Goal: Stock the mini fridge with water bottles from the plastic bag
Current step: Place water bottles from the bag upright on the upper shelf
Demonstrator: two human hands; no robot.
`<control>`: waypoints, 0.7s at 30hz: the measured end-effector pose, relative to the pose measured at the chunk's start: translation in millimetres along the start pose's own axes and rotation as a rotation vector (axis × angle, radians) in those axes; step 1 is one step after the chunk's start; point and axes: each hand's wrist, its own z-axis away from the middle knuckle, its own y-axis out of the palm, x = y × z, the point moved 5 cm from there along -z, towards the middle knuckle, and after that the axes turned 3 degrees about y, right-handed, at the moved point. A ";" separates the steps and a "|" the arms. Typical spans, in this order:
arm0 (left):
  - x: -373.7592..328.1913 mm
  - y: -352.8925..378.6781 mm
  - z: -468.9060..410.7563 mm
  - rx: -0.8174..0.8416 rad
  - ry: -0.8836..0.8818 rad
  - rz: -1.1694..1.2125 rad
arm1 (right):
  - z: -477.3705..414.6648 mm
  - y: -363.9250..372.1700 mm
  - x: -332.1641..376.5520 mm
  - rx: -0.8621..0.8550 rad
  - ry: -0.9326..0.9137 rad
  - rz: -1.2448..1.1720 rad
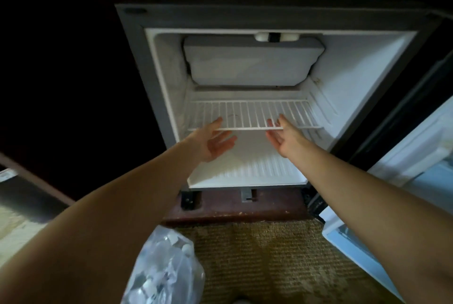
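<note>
Head view: left hand (215, 141) and right hand (282, 137), both empty with fingers spread, are held apart at the wire shelf (245, 115) of the open mini fridge (157, 83), while the plastic bag (171, 262) of water bottles (149, 284) sits low on the floor beneath the left forearm, nearer that hand.

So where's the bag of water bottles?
Head view, bottom left of centre: the plastic bag lies at the left edge of the woven mat, in front of the open mini fridge.

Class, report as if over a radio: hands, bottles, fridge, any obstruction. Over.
Left hand and right hand open, empty, at wire shelf front. Water bottles in plastic bag on floor; mini fridge unstocked. Door open, nothing blocking.
</note>
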 end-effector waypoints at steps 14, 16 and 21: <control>51.0 -274.1 184.4 -0.223 -0.006 -0.489 | 161.2 103.5 -237.2 0.675 0.416 0.762; 73.2 -283.8 187.1 -0.213 -0.018 -0.494 | 178.2 98.1 -262.9 0.775 0.445 0.967; 97.6 -274.0 164.7 -0.262 0.122 -0.697 | 177.1 66.6 -300.5 0.770 0.429 1.666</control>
